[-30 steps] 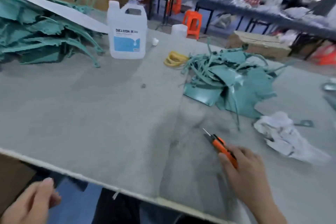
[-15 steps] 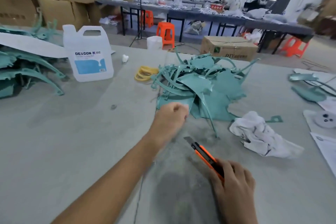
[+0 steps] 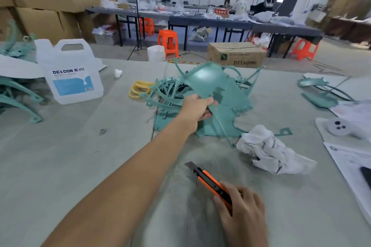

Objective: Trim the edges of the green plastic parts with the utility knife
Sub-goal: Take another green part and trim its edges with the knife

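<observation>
Grey desk (image 3: 60, 156): left hand (image 3: 197, 107) is pinching green plastic part (image 3: 212, 86) w/ thin, flexy edges; right hand (image 3: 244, 212) is gripping utility knife (image 3: 208, 181) nearby.

At ten o'clock we see a white DEXCON jug (image 3: 70, 72) standing upright on the grey table (image 3: 60, 156). Yellow bands (image 3: 138, 89) lie just right of it. At three o'clock a crumpled white rag (image 3: 273, 150) rests near printed papers (image 3: 349, 168).
</observation>
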